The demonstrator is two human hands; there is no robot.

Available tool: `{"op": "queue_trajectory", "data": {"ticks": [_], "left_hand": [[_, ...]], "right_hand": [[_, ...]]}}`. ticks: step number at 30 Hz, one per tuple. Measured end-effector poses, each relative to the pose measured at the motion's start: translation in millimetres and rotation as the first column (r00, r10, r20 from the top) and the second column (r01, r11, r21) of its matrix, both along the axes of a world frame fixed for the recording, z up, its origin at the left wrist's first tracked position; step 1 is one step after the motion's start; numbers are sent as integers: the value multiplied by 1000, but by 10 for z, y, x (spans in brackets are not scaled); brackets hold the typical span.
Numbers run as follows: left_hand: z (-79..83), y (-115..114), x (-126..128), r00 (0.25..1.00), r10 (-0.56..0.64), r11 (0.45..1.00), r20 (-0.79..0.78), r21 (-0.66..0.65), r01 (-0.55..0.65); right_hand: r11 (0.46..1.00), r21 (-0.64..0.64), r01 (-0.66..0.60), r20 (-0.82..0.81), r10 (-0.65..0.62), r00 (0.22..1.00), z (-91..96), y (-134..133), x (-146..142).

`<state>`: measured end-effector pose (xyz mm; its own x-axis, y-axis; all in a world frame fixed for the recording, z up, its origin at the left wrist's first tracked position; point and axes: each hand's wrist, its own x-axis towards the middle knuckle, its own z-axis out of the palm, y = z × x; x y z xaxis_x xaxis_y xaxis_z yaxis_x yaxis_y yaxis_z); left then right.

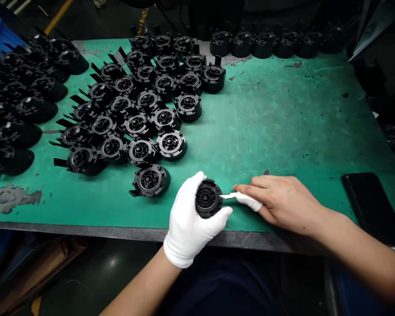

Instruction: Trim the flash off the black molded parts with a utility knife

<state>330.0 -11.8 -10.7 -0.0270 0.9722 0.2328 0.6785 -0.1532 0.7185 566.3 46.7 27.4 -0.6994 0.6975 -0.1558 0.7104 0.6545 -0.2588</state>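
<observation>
My left hand [189,219], in a white glove, is wrapped round a round black plastic part [208,198] and holds it face-up just above the near edge of the green mat [283,118]. My right hand [278,199] is bare and pinches a small white-handled blade [242,197], whose tip touches the part's right rim. One finished-looking black part [150,180] lies alone on the mat to the left of my left hand.
Several rows of the same black round parts [141,109] cover the mat's left half. More sit along the far edge [266,44] and stacked at the far left [16,109]. A black phone [371,206] lies at the right near corner.
</observation>
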Motion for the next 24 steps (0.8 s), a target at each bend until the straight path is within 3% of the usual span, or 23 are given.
{"op": "queue_trajectory", "data": {"ticks": [3, 6, 9, 12, 15, 19, 21, 24], "left_hand": [[5, 8, -7, 1000, 0, 1000, 1, -5, 0], [-12, 8, -8, 1000, 0, 1000, 5, -10, 0], [-37, 4, 11, 1000, 4, 1000, 26, -8, -4], [13, 34, 16, 996, 25, 999, 84, -39, -22], [216, 94, -50, 963, 33, 980, 269, -200, 22], [586, 15, -170, 903, -65, 871, 425, -417, 260], [684, -148, -174, 903, -142, 867, 405, -390, 311], [651, -447, -102, 948, -161, 944, 275, -236, 229]], "right_hand": [[988, 100, 117, 110, -128, 986, -43, 101, 100], [938, 178, 296, 140, -322, 937, -100, 207, 280], [927, 41, 374, -70, -371, 926, -109, 164, 329], [897, -261, 356, -327, -430, 842, -85, -89, 127], [775, -601, 194, -459, -534, 710, -85, -446, -197], [627, -778, 39, -551, -710, 439, -97, -905, -517], [536, -843, 54, -503, -819, 276, -80, -1114, -617], [385, -919, 85, -380, -922, 77, -51, -1392, -720]]}}
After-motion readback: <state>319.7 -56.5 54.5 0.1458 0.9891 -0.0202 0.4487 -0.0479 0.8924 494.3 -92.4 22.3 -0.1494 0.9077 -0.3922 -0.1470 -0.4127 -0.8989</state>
